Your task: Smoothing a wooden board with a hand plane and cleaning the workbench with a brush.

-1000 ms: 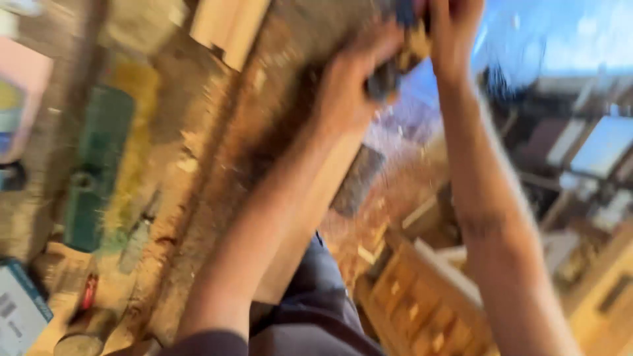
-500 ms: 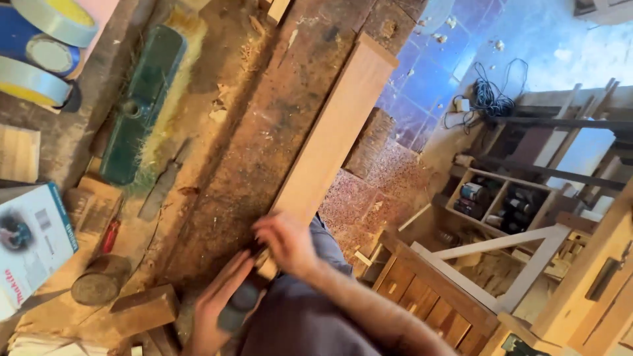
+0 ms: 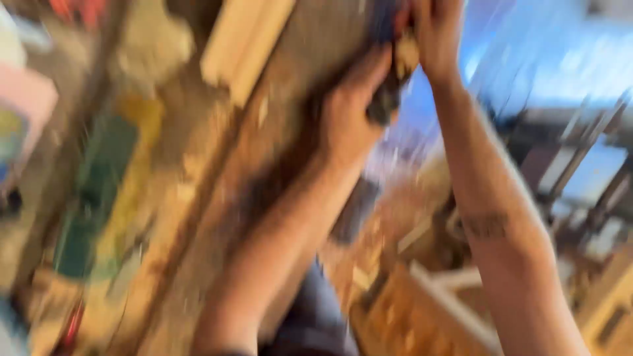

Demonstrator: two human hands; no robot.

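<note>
Heavy motion blur throughout; bright, warm daylight.

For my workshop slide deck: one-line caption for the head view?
Blurred view: both hands, left hand and right hand, grip a dark tool over a worn wooden workbench.

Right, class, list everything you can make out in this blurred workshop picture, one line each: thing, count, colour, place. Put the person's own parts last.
workbench: one, brown and dusty, runs diagonally through the left half.
pale wooden board: one, light tan, top centre on the workbench.
green tool: one, dark green, long, left part of the workbench; kind too blurred to tell.
small dark tool: one, dark with a tan part, between the two hands at the top; kind too blurred to tell.
wooden frames: several, light brown, on the floor lower right.
floor: one, bluish, upper right.
left hand: one, stretched forward, fingers closed on the small dark tool.
right hand: one, at the top edge, gripping the same tool.
</note>
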